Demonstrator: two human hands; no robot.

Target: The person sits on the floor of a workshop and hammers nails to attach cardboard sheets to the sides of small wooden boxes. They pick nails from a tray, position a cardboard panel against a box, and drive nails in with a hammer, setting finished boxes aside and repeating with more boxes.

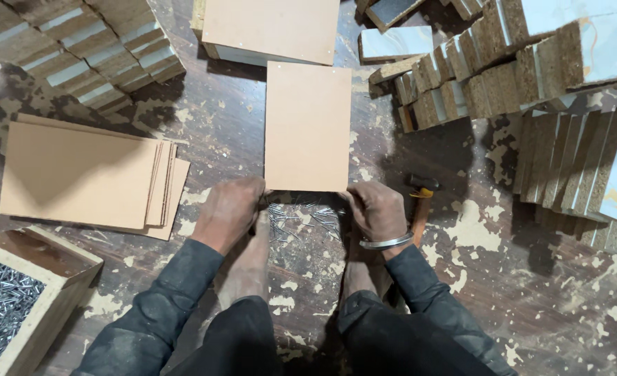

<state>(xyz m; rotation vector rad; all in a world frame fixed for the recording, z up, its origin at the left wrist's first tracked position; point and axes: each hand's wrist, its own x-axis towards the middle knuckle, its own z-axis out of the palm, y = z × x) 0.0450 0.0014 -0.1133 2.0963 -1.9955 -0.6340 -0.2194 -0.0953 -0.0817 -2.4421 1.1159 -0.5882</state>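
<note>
The floor (531, 278) was dark, worn and flecked with pale patches. On it lay a stack of tan boards (86, 174), a loose pile of nails (301, 219), a hammer (420, 202), a box of nails (16, 306) and rows of chipboard pieces (580, 167).

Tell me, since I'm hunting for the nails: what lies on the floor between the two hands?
In the head view, a loose pile of nails lies between the left hand and right hand, just below the board both grip.
</note>
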